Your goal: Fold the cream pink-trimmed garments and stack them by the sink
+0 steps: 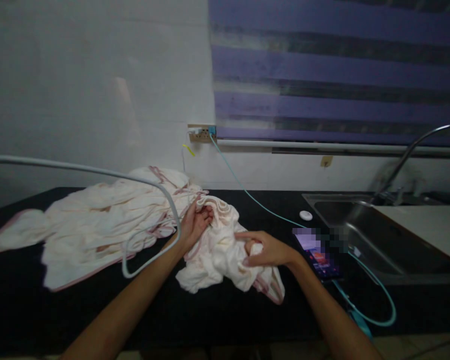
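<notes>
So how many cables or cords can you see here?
2. A teal cable runs from the wall socket across the counter to the phone. A grey cord loops over the cloth.

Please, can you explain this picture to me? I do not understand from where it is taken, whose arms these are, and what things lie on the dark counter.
There is no machine here. The picture comes from a camera worn on a person's head, looking forward and down, so the two bare arms are that person's own.

The left hand and the right hand both grip a crumpled cream cloth with pink edging. A larger heap of the same fabric lies to the left on the black counter.

Right of the hands lies a phone with its screen lit, beside a light green cable. A small white round object sits farther back, and a metal sink with a tap is at the right. A grey cable crosses the view near the camera.
</notes>
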The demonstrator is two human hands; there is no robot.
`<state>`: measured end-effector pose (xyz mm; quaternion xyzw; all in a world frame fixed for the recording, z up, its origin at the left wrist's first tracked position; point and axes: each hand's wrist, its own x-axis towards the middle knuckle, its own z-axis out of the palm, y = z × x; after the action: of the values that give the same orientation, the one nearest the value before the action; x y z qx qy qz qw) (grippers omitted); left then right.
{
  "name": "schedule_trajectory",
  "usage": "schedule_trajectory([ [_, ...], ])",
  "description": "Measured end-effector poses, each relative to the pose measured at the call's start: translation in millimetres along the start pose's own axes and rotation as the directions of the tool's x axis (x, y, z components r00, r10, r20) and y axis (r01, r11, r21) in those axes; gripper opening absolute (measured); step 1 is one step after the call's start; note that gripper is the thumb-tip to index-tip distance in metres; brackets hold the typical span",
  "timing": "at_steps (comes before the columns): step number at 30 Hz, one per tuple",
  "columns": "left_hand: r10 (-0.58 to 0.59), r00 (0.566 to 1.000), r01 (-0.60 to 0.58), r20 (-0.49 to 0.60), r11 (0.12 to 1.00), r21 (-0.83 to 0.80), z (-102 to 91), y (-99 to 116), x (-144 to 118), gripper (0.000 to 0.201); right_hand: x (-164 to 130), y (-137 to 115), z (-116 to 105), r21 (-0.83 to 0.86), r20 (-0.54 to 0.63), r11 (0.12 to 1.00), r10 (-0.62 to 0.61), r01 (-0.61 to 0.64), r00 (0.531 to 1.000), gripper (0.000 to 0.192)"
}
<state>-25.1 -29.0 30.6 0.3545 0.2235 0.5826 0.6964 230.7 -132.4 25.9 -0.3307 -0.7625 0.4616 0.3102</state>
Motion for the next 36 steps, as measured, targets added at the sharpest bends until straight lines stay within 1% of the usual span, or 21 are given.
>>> schedule_trajectory([
  [2,0.048,0.998,-0.051,0.037,0.995,0.084,-5.5,0,2,0.029,-2,-6,3,0.000,0.201,1.000,-0.022,0.022,0.979,0.056],
  [3,0.077,0.995,-0.086,0.067,0.985,0.151,-7.0,-1,2,0.033,-2,-7,5,0.020,0.243,0.999,-0.035,0.032,0.969,0.048],
  [4,0.093,0.991,-0.114,0.098,0.964,0.242,-7.8,-3,2,0.037,0,-8,6,0.051,0.234,0.998,-0.045,0.034,0.971,0.044],
  [5,0.091,0.987,-0.132,0.129,0.925,0.355,-7.7,-6,2,0.041,2,-7,7,0.090,0.178,0.996,-0.043,0.028,0.983,0.042],
  [6,0.076,0.983,-0.148,0.166,0.863,0.484,-7.0,-10,2,0.043,5,-4,8,0.132,0.086,0.991,-0.028,0.016,0.996,0.042],
  [7,0.044,0.976,-0.169,0.213,0.770,0.615,-5.9,-15,1,0.044,9,1,8,0.170,-0.029,0.985,-0.004,0.009,1.000,0.042],
  [8,-0.001,0.964,-0.202,0.268,0.652,0.731,-4.5,-21,0,0.044,12,6,7,0.195,-0.153,0.981,0.022,0.009,0.988,0.040],
  [9,-0.044,0.942,-0.262,0.333,0.523,0.811,-3.0,-26,-2,0.042,15,13,5,0.204,-0.271,0.979,0.044,0.013,0.961,0.038],
  [11,-0.103,0.880,-0.419,0.464,0.295,0.859,-0.1,-36,-5,0.041,20,27,1,0.166,-0.460,0.986,0.074,0.003,0.885,0.033],
  [13,-0.136,0.830,-0.522,0.540,0.149,0.840,2.8,-41,-10,0.044,22,39,-4,0.075,-0.589,0.996,0.080,-0.045,0.804,0.031],
  [15,-0.171,0.809,-0.559,0.562,0.070,0.826,6.2,-41,-15,0.049,22,48,-6,-0.037,-0.675,0.994,0.048,-0.099,0.736,0.029],
  [17,-0.214,0.791,-0.582,0.573,0.026,0.813,10.8,-37,-20,0.057,22,55,-5,-0.144,-0.713,0.982,-0.021,-0.118,0.701,0.031],
  [19,-0.255,0.764,-0.612,0.593,0.005,0.791,16.8,-33,-25,0.067,23,60,-3,-0.226,-0.709,0.968,-0.085,-0.112,0.700,0.036],
  [21,-0.287,0.722,-0.652,0.629,0.020,0.758,23.7,-31,-31,0.069,25,63,0,-0.285,-0.700,0.953,-0.131,-0.107,0.702,0.040],
  [25,-0.314,0.619,-0.737,0.720,0.083,0.671,39.8,-29,-46,0.037,26,67,-1,-0.328,-0.725,0.935,-0.156,-0.138,0.671,0.037],
  [27,-0.313,0.585,-0.770,0.748,0.077,0.634,49.7,-28,-54,0.033,25,68,-4,-0.332,-0.741,0.927,-0.140,-0.177,0.657,0.037],
  [29,-0.304,0.543,-0.804,0.783,0.082,0.589,61.2,-27,-65,0.034,24,69,-7,-0.341,-0.735,0.916,-0.118,-0.213,0.668,0.040],
  [30,-0.299,0.509,-0.824,0.807,0.103,0.558,67.3,-26,-71,0.034,24,70,-8,-0.344,-0.726,0.911,-0.105,-0.227,0.680,0.042],
  [32,-0.308,0.417,-0.855,0.855,0.186,0.484,78.7,-28,-84,0.035,24,72,-9,-0.344,-0.707,0.905,-0.074,-0.251,0.703,0.048],
  [34,-0.374,0.298,-0.860,0.879,0.295,0.417,87.0,-34,-96,0.040,24,74,-7,-0.334,-0.703,0.900,-0.040,-0.279,0.710,0.059],
  [36,-0.455,0.202,-0.856,0.867,0.349,0.382,90.2,-42,-105,0.042,25,75,-5,-0.317,-0.699,0.899,-0.006,-0.302,0.715,0.068],
])
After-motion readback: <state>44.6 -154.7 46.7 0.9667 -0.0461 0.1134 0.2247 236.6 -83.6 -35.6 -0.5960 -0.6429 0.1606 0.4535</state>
